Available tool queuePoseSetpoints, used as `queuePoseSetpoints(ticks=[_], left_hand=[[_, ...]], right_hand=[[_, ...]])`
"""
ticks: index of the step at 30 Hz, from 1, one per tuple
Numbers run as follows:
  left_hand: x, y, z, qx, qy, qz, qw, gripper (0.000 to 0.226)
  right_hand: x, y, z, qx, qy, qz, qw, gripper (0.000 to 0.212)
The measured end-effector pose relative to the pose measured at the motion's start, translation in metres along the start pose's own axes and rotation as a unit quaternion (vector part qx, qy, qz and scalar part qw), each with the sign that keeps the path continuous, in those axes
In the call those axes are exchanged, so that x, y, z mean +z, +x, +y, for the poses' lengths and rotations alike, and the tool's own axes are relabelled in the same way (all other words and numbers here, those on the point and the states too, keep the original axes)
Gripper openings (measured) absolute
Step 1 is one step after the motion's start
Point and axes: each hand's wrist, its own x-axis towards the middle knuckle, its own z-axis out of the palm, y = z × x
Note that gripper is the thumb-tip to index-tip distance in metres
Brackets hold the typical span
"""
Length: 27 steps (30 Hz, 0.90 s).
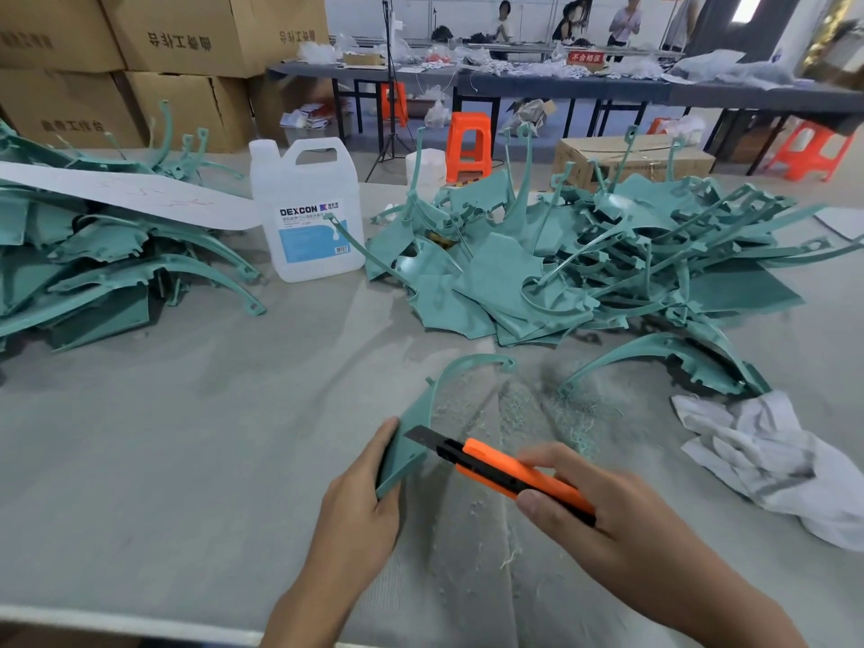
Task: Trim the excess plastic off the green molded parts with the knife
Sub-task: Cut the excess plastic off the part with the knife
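Observation:
My left hand (362,498) grips the flat lower end of a green molded part (423,413), whose curved arm rises away from me to a hook near the table's middle. My right hand (603,516) holds an orange and black utility knife (505,472). Its dark blade is extended and lies against the part's right edge. Green shavings (556,413) are scattered on the grey cloth just beyond the knife.
A large heap of green parts (584,264) fills the right middle, another pile (93,254) lies at left. A white DEXCON jug (306,212) stands between them. Crumpled white gloves (771,456) lie at right. Cardboard boxes (163,63) stack behind; people work at far tables.

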Motion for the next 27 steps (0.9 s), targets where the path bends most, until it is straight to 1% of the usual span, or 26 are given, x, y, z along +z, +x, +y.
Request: queuePoseSetpoints(ticks=[8, 11, 13, 15, 16, 19, 22, 27], left_hand=[[0.001, -0.001, -0.004, -0.007, -0.008, 0.000, 1.000, 0.061], [0.002, 0.000, -0.003, -0.003, -0.009, 0.000, 1.000, 0.059], [0.002, -0.002, -0.002, 0.008, 0.007, -0.002, 1.000, 0.063], [0.002, -0.003, -0.002, 0.015, 0.017, -0.005, 1.000, 0.067], [0.002, -0.002, -0.002, 0.012, 0.014, -0.006, 1.000, 0.066], [0.001, -0.002, -0.002, 0.009, 0.002, -0.005, 1.000, 0.062], [0.002, -0.002, -0.002, 0.009, -0.001, -0.007, 1.000, 0.059], [0.003, -0.002, -0.001, 0.002, 0.002, -0.003, 1.000, 0.059]], right_hand=[[-0.005, 0.003, 0.008, -0.021, -0.005, -0.002, 1.000, 0.035], [-0.003, 0.010, 0.014, -0.025, -0.012, -0.001, 1.000, 0.029], [-0.001, 0.018, 0.021, -0.024, -0.032, 0.016, 0.999, 0.027], [0.000, 0.029, 0.030, -0.013, -0.045, 0.037, 0.998, 0.031], [0.001, 0.036, 0.035, -0.004, -0.042, 0.042, 0.998, 0.029], [0.005, 0.056, 0.048, 0.008, -0.039, 0.049, 0.998, 0.019], [0.008, 0.076, 0.057, 0.022, -0.039, 0.071, 0.996, 0.014], [0.008, 0.096, 0.075, 0.077, -0.060, 0.090, 0.991, 0.016]])
